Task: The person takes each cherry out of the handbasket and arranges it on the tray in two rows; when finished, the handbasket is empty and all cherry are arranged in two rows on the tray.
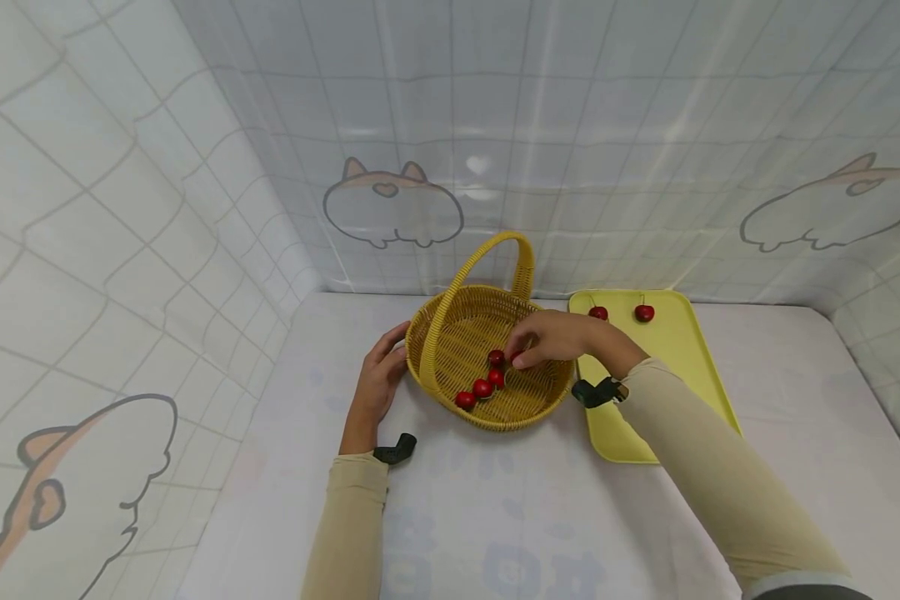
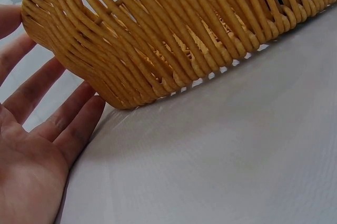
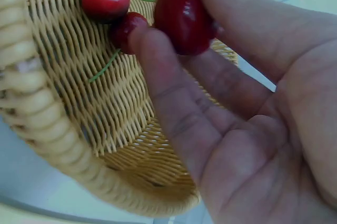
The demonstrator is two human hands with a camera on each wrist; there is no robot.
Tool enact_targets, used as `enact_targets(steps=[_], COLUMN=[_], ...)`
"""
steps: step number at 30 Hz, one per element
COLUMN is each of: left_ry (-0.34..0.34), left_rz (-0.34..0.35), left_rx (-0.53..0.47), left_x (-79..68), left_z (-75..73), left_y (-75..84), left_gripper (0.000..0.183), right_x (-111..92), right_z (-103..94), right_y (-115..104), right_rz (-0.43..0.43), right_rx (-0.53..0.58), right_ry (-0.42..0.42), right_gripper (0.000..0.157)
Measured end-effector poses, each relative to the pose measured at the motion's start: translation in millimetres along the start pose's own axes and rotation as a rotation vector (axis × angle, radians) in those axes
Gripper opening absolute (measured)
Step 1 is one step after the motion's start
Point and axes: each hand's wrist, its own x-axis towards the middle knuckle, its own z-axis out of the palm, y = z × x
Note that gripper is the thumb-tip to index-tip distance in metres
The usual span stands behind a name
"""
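Note:
A yellow wicker basket (image 1: 468, 321) with a tall handle stands on the table, several red cherries (image 1: 483, 388) lying in a row on its floor. My right hand (image 1: 551, 336) reaches over the basket's right rim and pinches a dark red cherry (image 3: 184, 18) between thumb and fingers, close to the ones inside. In the right wrist view, green stems show on the cherries below. My left hand (image 1: 378, 377) rests against the basket's left outer side. Its fingers (image 2: 63, 116) are extended along the woven wall, as the left wrist view shows.
Right of the basket lies a yellow tray (image 1: 667, 358), partly under my right forearm. Two cherries, one at the tray's far left (image 1: 598, 312) and another cherry (image 1: 644, 312) beside it, lie near its back edge. A tiled-pattern curtain (image 1: 495, 125) hangs behind the white table (image 1: 457, 508).

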Motion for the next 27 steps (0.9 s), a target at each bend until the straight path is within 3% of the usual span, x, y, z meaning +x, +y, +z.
enact_targets(steps=[10, 18, 27], left_ry=[0.010, 0.014, 0.000], left_rz=[-0.012, -0.016, -0.006], left_rx=[0.004, 0.005, 0.003], left_x=[-0.2, -0.9, -0.5], left_z=[-1.8, 0.0, -0.3], left_y=[-0.3, 0.9, 0.5], left_gripper=[0.049, 0.050, 0.049], right_x=[-12, -22, -33], right_z=[7.4, 7.5, 9.7], right_y=[3, 10, 20], right_rz=[-0.041, 0.030, 0.009], right_rx=[0.204, 0.179, 0.333], right_ry=[0.144, 0.333, 0.382], right_gripper=[0.036, 0.039, 0.046])
